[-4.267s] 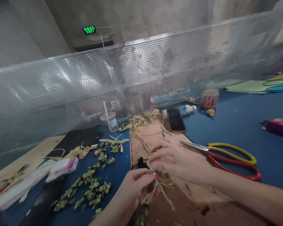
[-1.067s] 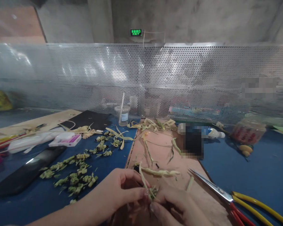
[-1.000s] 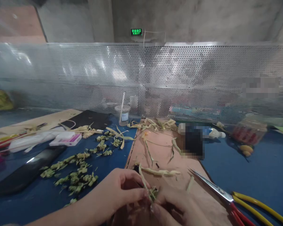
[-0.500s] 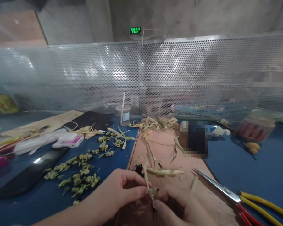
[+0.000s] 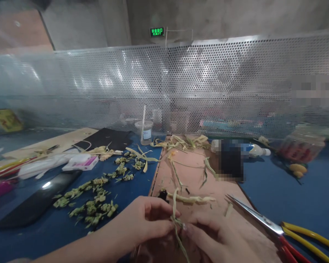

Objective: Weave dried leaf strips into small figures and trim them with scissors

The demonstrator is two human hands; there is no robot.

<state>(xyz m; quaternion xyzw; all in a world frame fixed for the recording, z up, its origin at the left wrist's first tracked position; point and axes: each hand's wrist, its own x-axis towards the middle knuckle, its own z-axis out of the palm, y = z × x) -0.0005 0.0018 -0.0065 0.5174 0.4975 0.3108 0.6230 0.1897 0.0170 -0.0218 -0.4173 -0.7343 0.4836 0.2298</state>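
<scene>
Between my two hands is a thin strip of dried leaf (image 5: 176,204), pale green, looking crossed or knotted at the middle. My left hand (image 5: 150,219) pinches it from the left with thumb and forefinger. From the right, my right hand (image 5: 214,233) grips the same strip, its thumb close to the crossing. One end sticks up above the fingers and another hangs toward the bottom edge. Just beyond my hands a twisted husk-like strip (image 5: 194,199) lies on the pinkish-brown board (image 5: 192,179). Scissors (image 5: 265,221) with red and yellow handles rest to the right.
Several knotted green pieces (image 5: 95,204) lie on the blue table left of my hands, beside a black phone-like slab (image 5: 38,199). A plastic cup with a straw (image 5: 144,133), a bottle (image 5: 256,151) and a jar (image 5: 301,146) stand or lie farther back, before a perforated metal screen (image 5: 181,87).
My fingers have shifted on the leaf strip. Its upper end stands longer, and a long tail now shows below my hands. The view has moved slightly.
</scene>
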